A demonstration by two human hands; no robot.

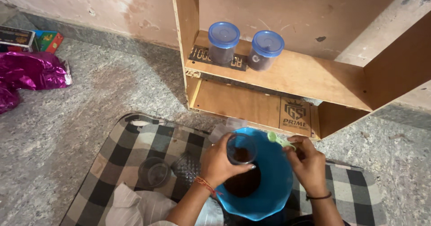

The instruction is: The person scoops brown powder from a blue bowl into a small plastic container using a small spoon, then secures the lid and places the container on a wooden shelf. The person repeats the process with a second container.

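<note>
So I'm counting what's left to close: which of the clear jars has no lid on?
The jar held in the left hand over the blue bowl; its mouth is open. The two jars on the wooden shelf both wear blue lids.

I see a small clear jar point(241, 148), open and upright, with some dark brown powder at its bottom; it sits just over the blue bowl point(274, 181). The bowl is round and holds a dark heap of the same powder. A light green spoon point(279, 140) lies tilted above the bowl's far rim.
</note>
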